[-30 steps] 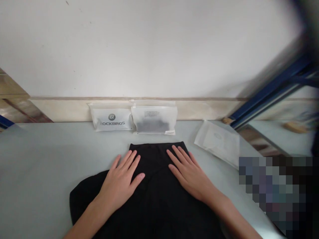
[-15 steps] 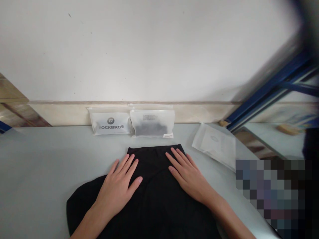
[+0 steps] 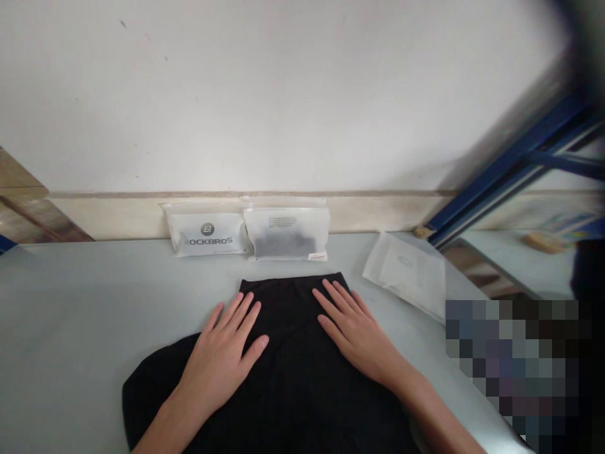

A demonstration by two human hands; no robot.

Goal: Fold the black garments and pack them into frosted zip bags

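Black fabric (image 3: 293, 366), whose exact kind of garment I cannot make out, lies spread on the grey table (image 3: 61, 328). Its narrow straight end points away from me, and it widens toward my body. My left hand (image 3: 227, 347) rests flat on the left part of the cloth, fingers spread. On the right part lies my right hand (image 3: 352, 328), also flat, with its fingertips close to the far edge. Neither hand grips anything. The near end of the fabric runs out of view.
Two frosted zip pouches stand against the wall: a ROCKBROS pouch (image 3: 205, 233) and a pouch with dark contents (image 3: 287, 233). A flat frosted bag (image 3: 409, 274) lies at the right. Blue metal framing (image 3: 501, 164) rises beyond it. A pixelated patch covers the lower right.
The whole view has shifted very slightly to the left. Both hands stay in the same place on the black fabric.
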